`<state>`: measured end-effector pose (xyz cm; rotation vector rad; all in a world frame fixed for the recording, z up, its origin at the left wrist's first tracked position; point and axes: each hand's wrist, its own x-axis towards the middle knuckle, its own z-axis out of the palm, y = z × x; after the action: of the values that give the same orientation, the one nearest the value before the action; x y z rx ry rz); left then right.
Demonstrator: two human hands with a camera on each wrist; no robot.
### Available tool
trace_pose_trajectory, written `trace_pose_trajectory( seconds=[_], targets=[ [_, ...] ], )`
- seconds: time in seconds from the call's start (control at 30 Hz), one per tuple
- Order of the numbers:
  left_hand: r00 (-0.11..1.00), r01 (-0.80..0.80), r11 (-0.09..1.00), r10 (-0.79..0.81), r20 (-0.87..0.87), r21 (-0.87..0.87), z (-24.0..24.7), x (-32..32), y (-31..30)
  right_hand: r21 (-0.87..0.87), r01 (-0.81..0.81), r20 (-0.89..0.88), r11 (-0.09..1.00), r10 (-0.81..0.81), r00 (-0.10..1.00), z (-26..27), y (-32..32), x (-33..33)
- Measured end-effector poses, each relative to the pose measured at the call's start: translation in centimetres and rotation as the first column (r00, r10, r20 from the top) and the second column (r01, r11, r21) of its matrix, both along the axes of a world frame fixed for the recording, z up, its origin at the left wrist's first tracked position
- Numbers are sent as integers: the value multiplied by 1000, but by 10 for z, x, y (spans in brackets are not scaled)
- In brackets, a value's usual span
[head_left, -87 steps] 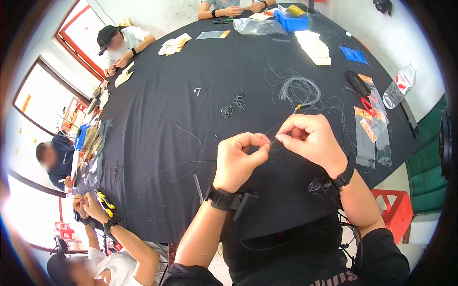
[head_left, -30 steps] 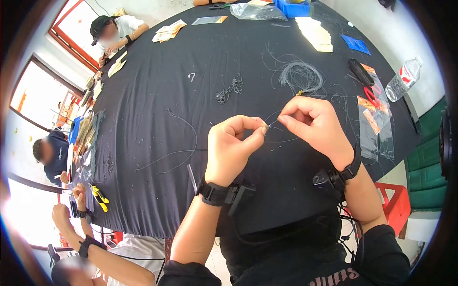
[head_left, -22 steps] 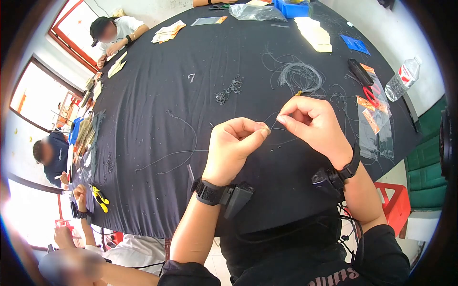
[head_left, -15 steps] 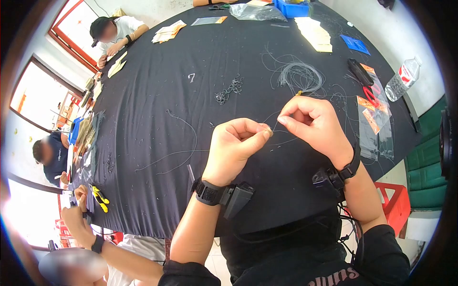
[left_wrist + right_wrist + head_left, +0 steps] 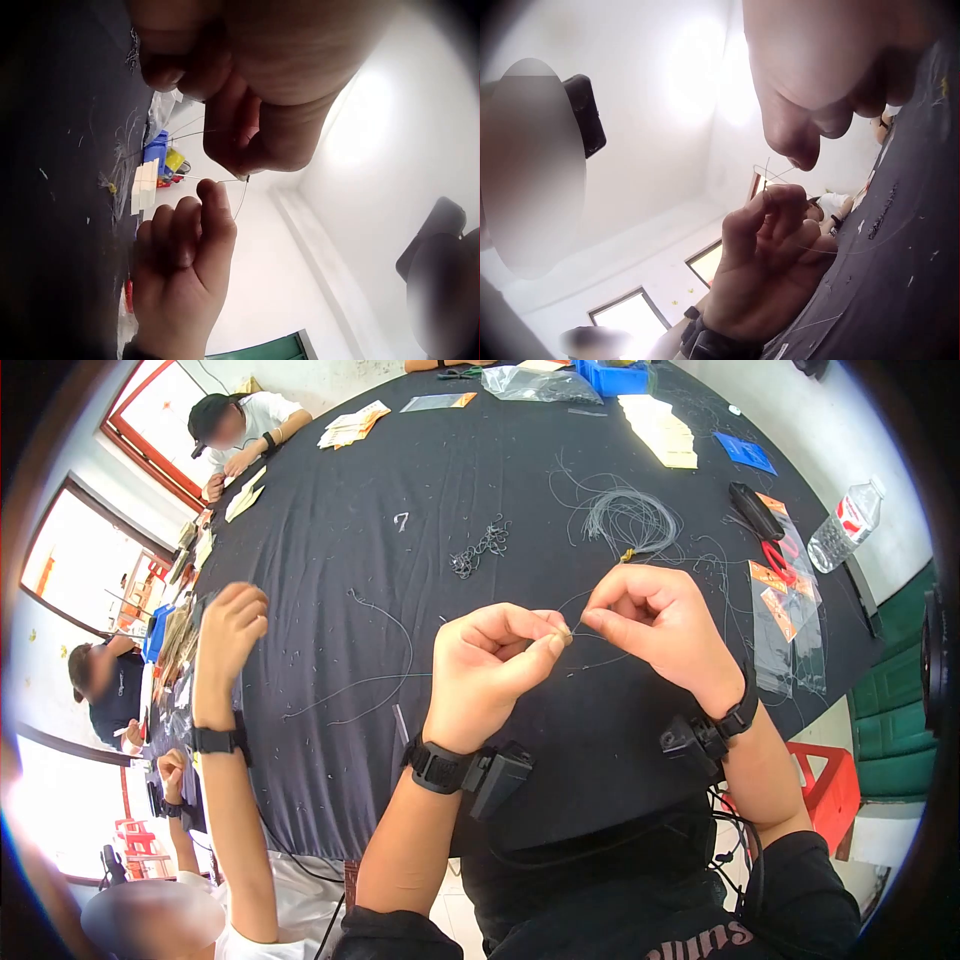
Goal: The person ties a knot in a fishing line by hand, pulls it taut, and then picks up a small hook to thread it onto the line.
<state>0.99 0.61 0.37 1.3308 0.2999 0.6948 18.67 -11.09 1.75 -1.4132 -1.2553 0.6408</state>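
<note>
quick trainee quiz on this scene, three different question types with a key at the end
1. Multiple choice: in the head view, what colour is the small tie on the coil of thin grey line?
a) red
b) yellow
c) blue

2. True or false: the person's left hand and right hand are both raised above the black cloth tabletop.

3. Fill in: in the head view, the clear plastic bottle with a red-and-white label is to the ____ of the coil.

Key: 1. b; 2. true; 3. right
</note>
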Motion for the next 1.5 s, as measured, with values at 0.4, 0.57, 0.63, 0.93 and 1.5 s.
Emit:
trace_pose_trajectory(
  seconds=[0.4, 0.57, 0.63, 0.93, 1.5],
  targets=[
    [996, -58, 997, 54, 69, 50, 2, -1, 0, 12, -10, -95, 1000, 11, 995, -4, 1, -1],
    [994, -98, 923, 106, 0, 372, -4, 1, 9, 68, 63, -139, 996, -53, 989, -4, 2, -2],
    [991, -126, 861, 135, 18, 492, -6, 2, 12, 78, 86, -131, 993, -75, 989, -4, 2, -1],
    [977, -212, 772, 160, 141, 599, -2, 2, 8, 152, 135, -84, 979, -123, 989, -7, 2, -8],
    [977, -207, 729, 125, 171, 652, -1, 1, 10, 154, 105, -58, 982, -97, 994, -5, 0, -8]
  ],
)
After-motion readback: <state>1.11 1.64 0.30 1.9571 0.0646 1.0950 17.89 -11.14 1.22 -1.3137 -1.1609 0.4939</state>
